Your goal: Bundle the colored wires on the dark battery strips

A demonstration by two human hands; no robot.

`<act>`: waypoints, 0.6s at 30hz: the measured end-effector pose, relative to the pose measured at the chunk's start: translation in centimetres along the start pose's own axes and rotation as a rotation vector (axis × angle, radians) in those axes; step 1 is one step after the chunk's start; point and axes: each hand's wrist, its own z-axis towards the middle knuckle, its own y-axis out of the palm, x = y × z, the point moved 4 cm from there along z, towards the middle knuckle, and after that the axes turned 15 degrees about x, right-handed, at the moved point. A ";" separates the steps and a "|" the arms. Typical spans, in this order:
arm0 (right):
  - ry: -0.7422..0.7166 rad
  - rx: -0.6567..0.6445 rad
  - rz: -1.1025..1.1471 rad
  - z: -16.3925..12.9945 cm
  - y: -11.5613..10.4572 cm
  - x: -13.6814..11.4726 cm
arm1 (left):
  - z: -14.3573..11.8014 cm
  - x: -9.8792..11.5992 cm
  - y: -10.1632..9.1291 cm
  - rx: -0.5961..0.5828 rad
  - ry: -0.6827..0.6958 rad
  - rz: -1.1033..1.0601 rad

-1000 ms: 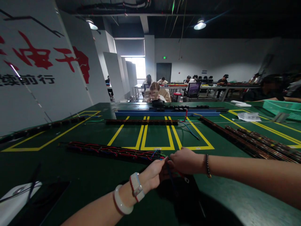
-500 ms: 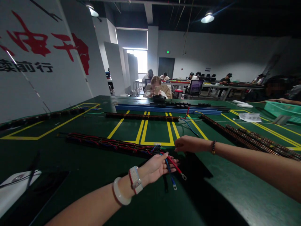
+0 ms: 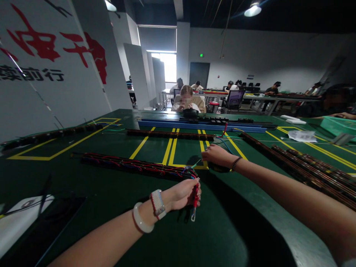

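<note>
My left hand (image 3: 182, 194) is closed on a red and a blue wire (image 3: 194, 202) whose metal ends hang down from the fist. These wires run from the right end of a long dark rail strung with red and blue wiring (image 3: 130, 165) on the green table (image 3: 211, 237). My right hand (image 3: 217, 155) reaches farther out, palm down, near the yellow floor-style marking (image 3: 172, 150) and a thin green wire (image 3: 197, 163). Whether its fingers pinch that wire is unclear.
More dark rails lie at the right (image 3: 308, 167), across the middle (image 3: 169, 134) and far left (image 3: 47, 136). A blue rail (image 3: 200, 126) runs along the back. A white device (image 3: 19, 218) sits near left. A person (image 3: 187, 100) sits opposite; others work behind.
My hands were together at the rail's end, then parted. My right hand moved forward and away over the yellow marking. My left hand closed into a fist on the red and blue wires.
</note>
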 end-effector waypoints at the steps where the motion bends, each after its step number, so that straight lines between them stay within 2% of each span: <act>1: -0.009 0.000 0.002 0.2 0.2 0.1 | 0.1 0.0 0.0 -0.010 -0.003 0.005; 7: -0.082 0.049 0.021 -0.6 0.0 -0.4 | 0.9 0.2 -0.2 -0.013 0.005 -0.100; 11: 0.002 0.221 0.031 -3.3 -1.1 -1.8 | 1.2 0.1 0.0 -0.050 0.006 -0.122; 15: 0.087 0.479 0.182 -6.7 -3.0 -4.6 | 1.3 0.1 0.0 -0.035 0.024 -0.110; 18: -0.017 0.492 0.302 -8.3 -3.7 -7.7 | 1.3 0.1 0.0 -0.013 0.033 -0.125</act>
